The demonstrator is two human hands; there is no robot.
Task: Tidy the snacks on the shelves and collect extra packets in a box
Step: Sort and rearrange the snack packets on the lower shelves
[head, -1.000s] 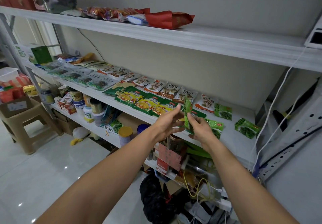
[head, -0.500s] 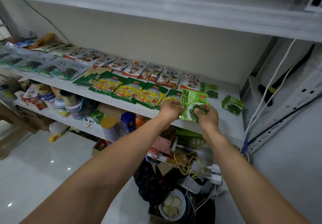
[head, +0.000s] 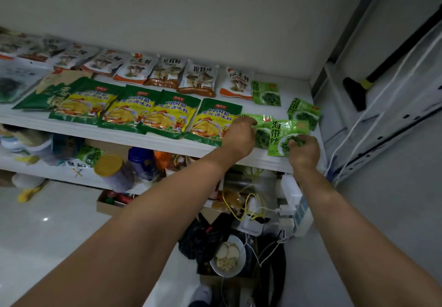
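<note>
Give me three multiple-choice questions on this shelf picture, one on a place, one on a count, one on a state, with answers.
1. Where is the right hand?
A. on a seaweed packet at the shelf front
B. in the bowl
C. on the cables

2. How many yellow-green chicken seasoning packets lie in a row?
A. two
B. four
C. seven

3. How do the mushroom packets lie?
A. flat
B. hanging
C. boxed

Answers: 1 A, fingers press the packet. 2 B, four side by side. 3 A, faces up along the wall.
</note>
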